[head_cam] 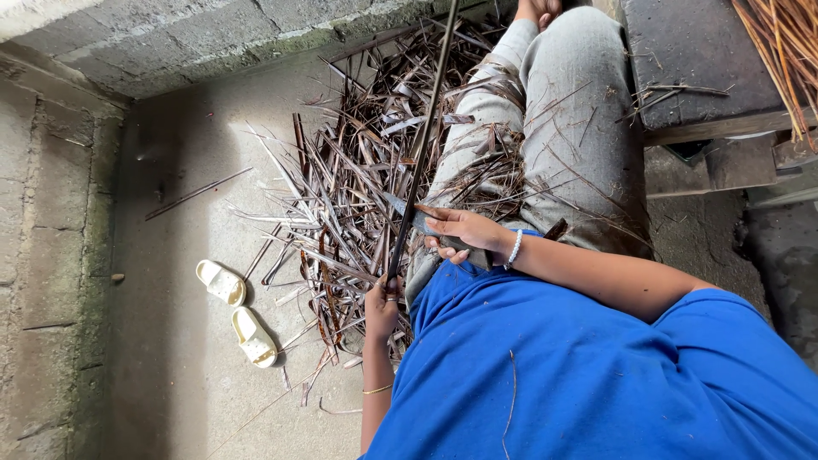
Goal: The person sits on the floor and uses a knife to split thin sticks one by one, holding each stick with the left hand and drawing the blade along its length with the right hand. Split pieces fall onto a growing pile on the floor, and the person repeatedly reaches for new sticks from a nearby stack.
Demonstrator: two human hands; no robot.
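Heap of dark leaf strips [358, 187] beside the left hand [381, 311]

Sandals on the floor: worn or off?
Off. Both pale sandals lie empty on the concrete floor, beside the pile of dark leaf strips, apart from the person's legs.

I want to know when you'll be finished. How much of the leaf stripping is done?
Done: a big pile of dark stripped leaf blades covers the floor, and cleaned tan sticks lie on the bench. In hand: the left hand holds one long midrib while the right hand scrapes it with a knife. How many remain is not visible.
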